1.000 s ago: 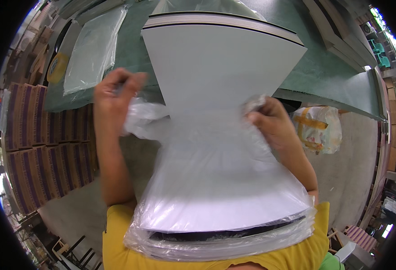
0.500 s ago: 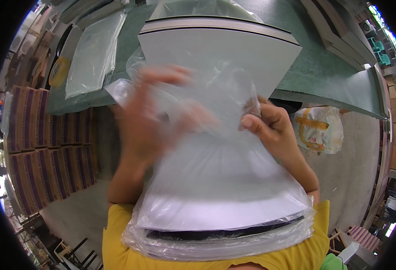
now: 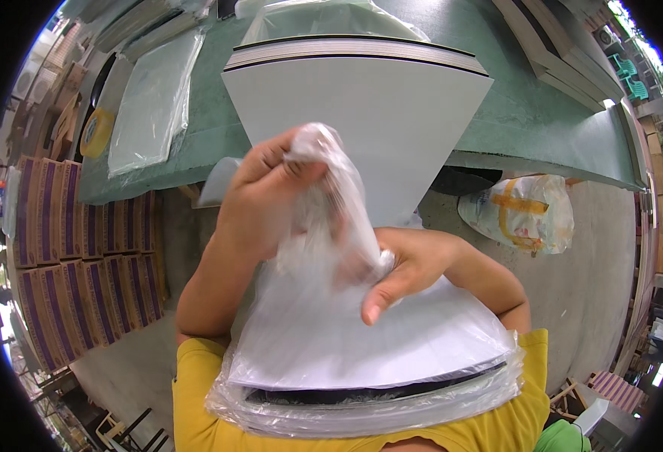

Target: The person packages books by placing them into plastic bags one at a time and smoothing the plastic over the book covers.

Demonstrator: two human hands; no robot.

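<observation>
A clear plastic bag [image 3: 233, 403] holding white sheets or boards [image 3: 376, 339] with a dark edge leans against my yellow shirt. Its loose end is gathered into a twisted bunch [image 3: 346, 169] in front of me. High on that bunch, my left hand [image 3: 267, 192] is closed around the film, somewhat blurred. Lower down, my right hand [image 3: 414, 264] curls about the base of the bunch, thumb pointing toward me; the film partly hides its fingers. Just beyond both hands, a thick stack of white boards [image 3: 391, 105] with black outer layers rests on the green table [image 3: 489, 139].
Flat clear bags [image 3: 154, 105] and a yellow tape roll [image 3: 97, 133] lie at the table's left. Stacked cartons [image 3: 82, 248] stand below left. Boards [image 3: 565, 64] lie at the far right of the table. A taped plastic sack [image 3: 523, 215] sits under the table's right side.
The spread loose end of the bag has been gathered into a narrow bunch. My left hand has moved slightly up and right; my right hand has come down and left onto the film.
</observation>
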